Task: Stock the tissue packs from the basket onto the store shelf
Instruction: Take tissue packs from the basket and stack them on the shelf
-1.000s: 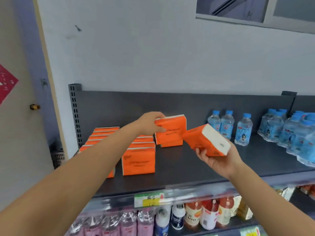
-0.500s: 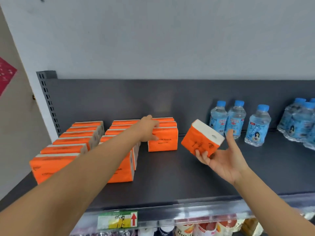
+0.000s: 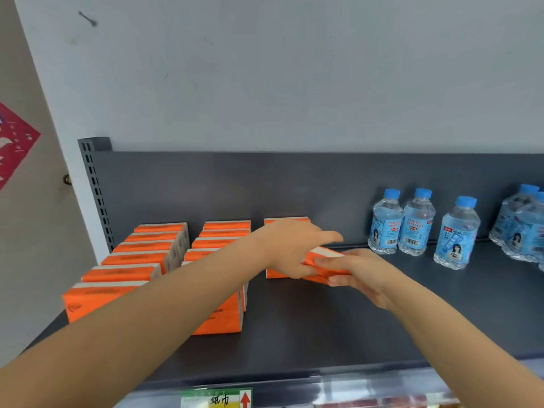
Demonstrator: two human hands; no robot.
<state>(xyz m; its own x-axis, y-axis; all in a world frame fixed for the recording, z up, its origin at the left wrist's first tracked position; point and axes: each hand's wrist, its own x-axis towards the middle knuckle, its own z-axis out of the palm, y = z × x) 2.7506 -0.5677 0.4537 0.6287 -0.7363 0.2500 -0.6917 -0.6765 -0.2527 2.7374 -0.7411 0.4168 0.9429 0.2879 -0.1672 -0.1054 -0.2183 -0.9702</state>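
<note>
So the tissue pack was up at the shelf, caught between both hands over the dark grey deck, tilted with its right end a bit higher. I honestly couldn't tell if it was touching the shelf. Looks-wise it was a bright orange soft-wrap block with a pale white-grey strip along the top edge. It was too blurry to read any print on it. The left hand had its grip on the pack's left end, with fingers curled under and the thumb sticking out over the top. The right hand had its grip on the near side, the pack pinched between long, fairly straight fingers. Just behind and left of it stood a lone pack against the back panel, and the held one sat right beside its front. Further left were two neat rows of the same orange packs standing on edge, the middle row partly hidden by the left forearm and the left row running out to the shelf's front. Well off to the right stood some small water bottles with blue caps. A green and yellow price tag with a red arrow was on the shelf's front edge.
</note>
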